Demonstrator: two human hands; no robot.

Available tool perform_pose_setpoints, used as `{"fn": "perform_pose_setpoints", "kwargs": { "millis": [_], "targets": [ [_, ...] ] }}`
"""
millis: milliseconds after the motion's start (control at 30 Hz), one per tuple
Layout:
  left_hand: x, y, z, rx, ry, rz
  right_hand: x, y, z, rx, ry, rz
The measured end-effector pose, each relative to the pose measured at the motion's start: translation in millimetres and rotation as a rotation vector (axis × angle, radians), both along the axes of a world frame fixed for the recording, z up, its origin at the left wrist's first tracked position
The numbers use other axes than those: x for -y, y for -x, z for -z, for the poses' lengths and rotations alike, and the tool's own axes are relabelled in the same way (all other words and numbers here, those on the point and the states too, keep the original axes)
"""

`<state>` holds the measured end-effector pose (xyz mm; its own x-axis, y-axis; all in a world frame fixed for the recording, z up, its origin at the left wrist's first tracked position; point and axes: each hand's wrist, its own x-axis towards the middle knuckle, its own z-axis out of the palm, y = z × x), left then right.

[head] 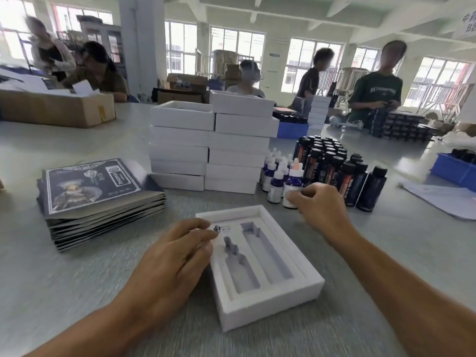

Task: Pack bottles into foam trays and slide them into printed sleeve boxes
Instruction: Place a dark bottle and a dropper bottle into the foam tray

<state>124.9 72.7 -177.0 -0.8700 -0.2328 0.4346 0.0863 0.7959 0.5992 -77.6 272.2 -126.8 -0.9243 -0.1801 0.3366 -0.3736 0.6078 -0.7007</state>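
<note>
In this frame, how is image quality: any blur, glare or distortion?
Head view: motion blur smears the table and the left hand; windows are blown out by backlight; wide-angle bending curves the edges; the foam tray stays fairly readable.

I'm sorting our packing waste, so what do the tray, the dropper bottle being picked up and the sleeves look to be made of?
Tray: white matte foam, judging by thick soft-edged walls and cut-out pockets.
Dropper bottle: dark blue, glossy, glass or plastic, cannot tell; pale label; soft-looking bulb.
Sleeves: flat printed card, shown by thin stacked edges.
</note>
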Motion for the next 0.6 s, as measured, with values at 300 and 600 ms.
{"fn": "perform_pose_setpoints", "kwargs": {
  "millis": [300, 600],
  "targets": [
    [-3.3, -4.6, 0.7, 0.057, 0.033, -0.027, 5.7, -128.1, -6.5, -0.045, -0.325, -0.417],
    [-1.7, -6.9, 0.8, 0.055, 0.063, -0.019, 8.3, -141.4, -2.5, -0.229, -0.464, -0.43]
  ]
}}
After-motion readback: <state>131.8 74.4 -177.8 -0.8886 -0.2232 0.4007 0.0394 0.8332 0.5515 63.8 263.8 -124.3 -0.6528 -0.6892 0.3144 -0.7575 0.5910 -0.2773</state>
